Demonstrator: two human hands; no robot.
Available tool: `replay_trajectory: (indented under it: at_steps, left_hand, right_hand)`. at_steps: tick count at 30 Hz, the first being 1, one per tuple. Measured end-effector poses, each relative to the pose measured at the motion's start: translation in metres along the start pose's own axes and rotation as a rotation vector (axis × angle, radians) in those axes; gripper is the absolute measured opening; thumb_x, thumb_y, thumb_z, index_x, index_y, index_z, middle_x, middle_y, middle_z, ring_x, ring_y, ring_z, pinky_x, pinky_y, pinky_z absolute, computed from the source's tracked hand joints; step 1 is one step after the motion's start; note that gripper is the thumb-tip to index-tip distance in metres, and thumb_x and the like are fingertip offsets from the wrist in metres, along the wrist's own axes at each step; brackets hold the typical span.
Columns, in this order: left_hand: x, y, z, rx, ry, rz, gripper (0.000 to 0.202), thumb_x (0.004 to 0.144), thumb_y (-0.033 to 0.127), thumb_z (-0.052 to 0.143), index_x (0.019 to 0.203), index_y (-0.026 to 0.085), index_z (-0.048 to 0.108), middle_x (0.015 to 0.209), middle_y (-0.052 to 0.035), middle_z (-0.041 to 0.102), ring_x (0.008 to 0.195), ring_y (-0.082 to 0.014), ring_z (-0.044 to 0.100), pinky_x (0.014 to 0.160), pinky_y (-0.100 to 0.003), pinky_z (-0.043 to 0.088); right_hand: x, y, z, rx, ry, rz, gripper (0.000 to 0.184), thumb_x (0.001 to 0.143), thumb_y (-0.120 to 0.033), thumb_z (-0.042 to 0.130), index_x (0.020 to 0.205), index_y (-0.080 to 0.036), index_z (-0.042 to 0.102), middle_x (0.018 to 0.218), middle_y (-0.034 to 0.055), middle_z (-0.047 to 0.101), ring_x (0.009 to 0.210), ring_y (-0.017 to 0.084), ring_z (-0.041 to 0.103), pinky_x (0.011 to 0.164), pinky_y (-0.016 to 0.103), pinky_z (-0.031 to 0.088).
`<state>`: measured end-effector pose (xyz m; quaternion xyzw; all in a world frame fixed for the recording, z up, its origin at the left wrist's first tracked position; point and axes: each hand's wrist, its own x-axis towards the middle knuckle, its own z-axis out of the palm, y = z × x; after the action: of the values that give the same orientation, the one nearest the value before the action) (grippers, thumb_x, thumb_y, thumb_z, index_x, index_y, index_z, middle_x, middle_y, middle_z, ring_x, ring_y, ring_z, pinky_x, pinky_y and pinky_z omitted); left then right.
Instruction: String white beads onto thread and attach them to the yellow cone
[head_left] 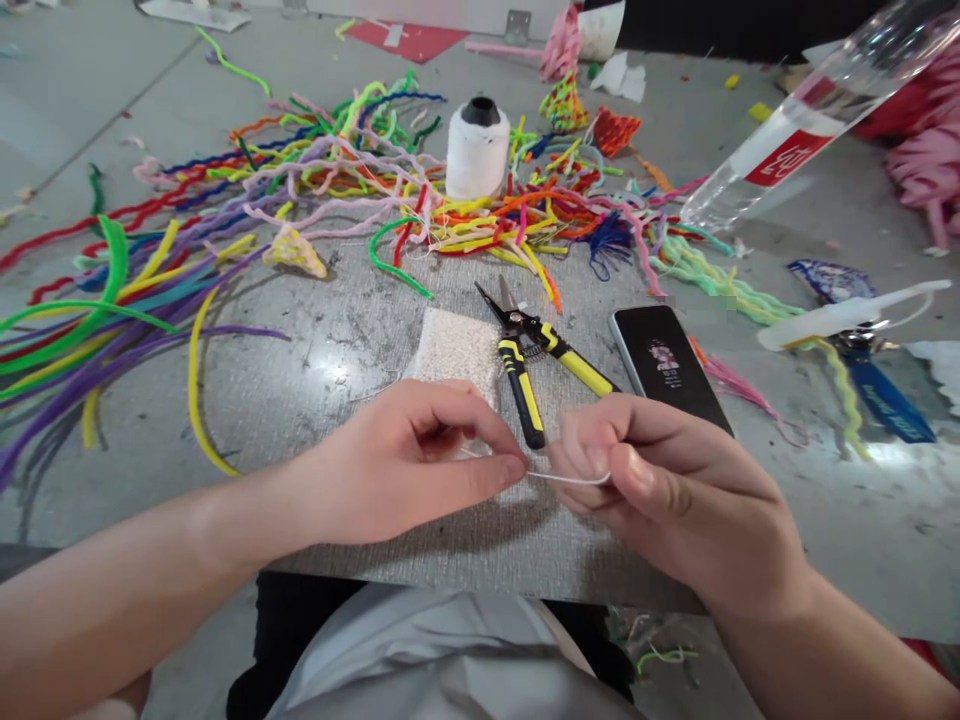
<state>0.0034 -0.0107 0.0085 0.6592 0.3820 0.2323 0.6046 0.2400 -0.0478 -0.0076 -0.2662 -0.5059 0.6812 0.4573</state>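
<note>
A thin white cord (566, 479) runs between my two hands above the table's front part. My left hand (420, 460) pinches it between thumb and index finger. On the other side, my right hand (667, 480) is closed with the cord's end at its thumb and curled fingers. Just behind my left hand lies a white beaded or woven piece (457, 345), partly covered by the hand. Yellow-and-black pruning snips (521, 350) rest beside it with blades apart. Right of them a phone (664, 350) lies face up, partly hidden by my right hand.
Many coloured pipe cleaners (300, 170) spread across the left and back of the table. A white thread spool (478, 150) stands among them. At the right are a tilted clear bottle (795, 140), a white glue-gun-like tool (840, 315) and a blue strap (889, 395).
</note>
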Motion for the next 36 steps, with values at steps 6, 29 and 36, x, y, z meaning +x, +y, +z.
replay_trajectory:
  at_steps: [6,29,36]
  left_hand:
    - [0.000,0.005,-0.002,0.020,0.035,0.049,0.013,0.093,0.026,0.077,0.084,0.017,0.081,0.072,0.0022,0.058,0.059,-0.0065,0.047,0.051,-0.021,0.032]
    - [0.009,0.000,-0.015,0.097,0.145,-0.003,0.019,0.085,0.034,0.078,0.086,0.015,0.076,0.054,0.0079,0.040,0.051,-0.0066,0.030,0.048,-0.022,0.021]
    - [0.007,0.000,-0.018,0.178,0.174,0.054,0.028,0.088,0.035,0.083,0.105,0.014,0.082,0.062,0.0100,0.028,0.057,-0.0068,0.023,0.054,-0.025,0.019]
  right_hand:
    - [0.013,-0.014,-0.011,0.121,-0.086,0.079,0.027,0.105,-0.042,0.068,0.086,-0.026,0.056,0.060,-0.0109,0.024,0.039,0.007,0.016,0.034,0.025,0.023]
    - [0.012,-0.073,-0.084,-0.285,0.394,-0.379,0.069,0.106,-0.052,0.071,0.056,-0.019,0.038,0.057,-0.0082,0.019,0.043,0.000,0.028,0.041,0.038,0.008]
    - [0.014,-0.071,-0.085,-0.288,0.398,-0.469,0.058,0.089,-0.052,0.092,0.066,-0.028,0.045,0.057,-0.0087,0.019,0.043,0.008,0.012,0.037,0.036,0.011]
